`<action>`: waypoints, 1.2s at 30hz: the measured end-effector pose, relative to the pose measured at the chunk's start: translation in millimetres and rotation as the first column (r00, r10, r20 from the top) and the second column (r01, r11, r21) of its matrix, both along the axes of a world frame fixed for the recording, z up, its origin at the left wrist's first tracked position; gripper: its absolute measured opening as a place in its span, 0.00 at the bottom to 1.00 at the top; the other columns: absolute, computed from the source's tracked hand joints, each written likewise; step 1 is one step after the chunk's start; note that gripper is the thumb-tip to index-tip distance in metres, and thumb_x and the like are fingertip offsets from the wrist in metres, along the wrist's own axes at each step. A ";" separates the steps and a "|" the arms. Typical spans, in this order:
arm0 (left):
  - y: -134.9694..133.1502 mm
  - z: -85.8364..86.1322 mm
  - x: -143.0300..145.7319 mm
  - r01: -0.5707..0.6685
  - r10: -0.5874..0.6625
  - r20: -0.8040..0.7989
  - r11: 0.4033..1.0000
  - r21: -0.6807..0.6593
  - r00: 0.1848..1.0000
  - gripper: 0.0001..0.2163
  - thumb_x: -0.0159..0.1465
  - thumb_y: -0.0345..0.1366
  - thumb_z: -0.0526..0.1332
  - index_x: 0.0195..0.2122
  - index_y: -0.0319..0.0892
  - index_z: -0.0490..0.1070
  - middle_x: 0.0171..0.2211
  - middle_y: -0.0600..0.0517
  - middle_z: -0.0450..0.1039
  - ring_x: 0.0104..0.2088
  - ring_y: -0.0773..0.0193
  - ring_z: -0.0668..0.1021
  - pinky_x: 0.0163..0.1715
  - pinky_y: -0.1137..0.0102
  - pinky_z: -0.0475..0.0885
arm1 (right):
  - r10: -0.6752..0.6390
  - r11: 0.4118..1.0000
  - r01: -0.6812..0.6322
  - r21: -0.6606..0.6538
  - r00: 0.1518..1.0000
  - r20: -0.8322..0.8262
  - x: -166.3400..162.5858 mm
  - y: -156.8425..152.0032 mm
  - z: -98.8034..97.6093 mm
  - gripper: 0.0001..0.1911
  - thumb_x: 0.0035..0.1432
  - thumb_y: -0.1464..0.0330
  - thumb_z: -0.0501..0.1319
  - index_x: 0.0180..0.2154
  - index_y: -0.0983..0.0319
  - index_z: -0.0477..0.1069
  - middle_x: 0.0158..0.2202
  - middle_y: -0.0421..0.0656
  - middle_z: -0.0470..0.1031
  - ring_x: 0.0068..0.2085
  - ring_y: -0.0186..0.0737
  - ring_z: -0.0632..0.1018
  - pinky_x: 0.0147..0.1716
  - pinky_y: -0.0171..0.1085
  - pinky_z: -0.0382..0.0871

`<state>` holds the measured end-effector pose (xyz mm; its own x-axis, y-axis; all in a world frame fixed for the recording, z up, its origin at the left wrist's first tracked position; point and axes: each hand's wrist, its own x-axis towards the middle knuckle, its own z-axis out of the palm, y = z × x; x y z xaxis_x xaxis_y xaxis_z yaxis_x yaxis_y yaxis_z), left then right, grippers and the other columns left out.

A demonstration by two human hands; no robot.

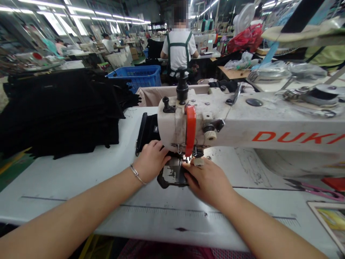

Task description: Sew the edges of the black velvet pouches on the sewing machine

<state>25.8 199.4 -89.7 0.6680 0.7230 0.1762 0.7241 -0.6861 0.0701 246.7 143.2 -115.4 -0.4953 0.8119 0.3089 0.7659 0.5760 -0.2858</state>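
Note:
A white sewing machine (229, 111) with an orange lever cover stands across the white table. Under and behind its head lies a black fabric piece (151, 130) with a small label and a dark strip along its left edge. My left hand (151, 162), with a bracelet at the wrist, is closed over the near edge of this fabric, its thumb by the metal plate (172, 174). Close to the presser foot, my right hand (208, 180) has its fingers bent together, a pale band on one finger. Whatever its fingertips hold is hidden.
Black fabric pieces are stacked in a tall pile (59, 108) on the left. Pink-handled scissors (323, 190) lie at the right, near a framed picture (331, 219). Beyond the table are a blue basket (140, 75) and a seated person (179, 50) facing away.

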 end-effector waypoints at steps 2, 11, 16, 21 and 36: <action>-17.7 12.8 -3.0 -0.064 0.063 -0.042 0.998 -0.014 0.997 0.11 0.68 0.31 0.57 0.51 0.39 0.71 0.47 0.42 0.73 0.46 0.53 0.76 0.47 0.57 0.72 | 0.014 1.000 -0.014 0.001 1.000 -0.015 2.0 -0.1 -1.3 0.14 0.64 0.69 0.57 0.49 0.62 0.73 0.42 0.48 0.74 0.43 0.50 0.72 0.43 0.47 0.69; -54.2 18.9 3.5 -0.043 0.042 -0.006 0.988 -0.146 0.999 0.12 0.68 0.32 0.58 0.52 0.38 0.68 0.50 0.44 0.70 0.52 0.53 0.73 0.54 0.55 0.70 | 0.049 0.999 -0.048 0.018 0.996 -0.077 9.6 -0.9 0.0 0.10 0.64 0.75 0.57 0.45 0.64 0.73 0.41 0.50 0.74 0.44 0.49 0.73 0.43 0.46 0.71; -49.5 -15.1 1.7 0.142 -0.133 0.125 0.988 -0.066 0.983 0.17 0.71 0.31 0.53 0.61 0.37 0.59 0.61 0.42 0.62 0.62 0.55 0.64 0.62 0.56 0.64 | 0.141 0.989 -0.136 0.063 0.986 -0.090 11.1 -5.0 -0.3 0.14 0.63 0.77 0.56 0.49 0.63 0.72 0.43 0.48 0.75 0.45 0.49 0.73 0.44 0.47 0.71; -30.7 -14.2 -17.4 0.302 -0.295 0.074 0.946 -0.120 0.953 0.20 0.71 0.33 0.53 0.63 0.41 0.56 0.63 0.45 0.61 0.64 0.58 0.62 0.65 0.55 0.60 | 0.169 0.984 -0.166 0.059 0.984 -0.059 5.1 -11.3 1.4 0.14 0.65 0.73 0.55 0.50 0.64 0.73 0.40 0.47 0.75 0.39 0.47 0.73 0.38 0.46 0.71; -92.1 36.1 -1.8 0.209 -0.214 -0.008 0.960 -0.187 0.977 0.17 0.70 0.41 0.55 0.57 0.39 0.68 0.57 0.46 0.70 0.57 0.57 0.72 0.58 0.60 0.70 | 0.158 0.951 -0.223 -0.213 0.945 -0.285 9.4 -54.7 12.7 0.09 0.64 0.74 0.57 0.41 0.58 0.75 0.39 0.44 0.73 0.40 0.45 0.70 0.38 0.44 0.67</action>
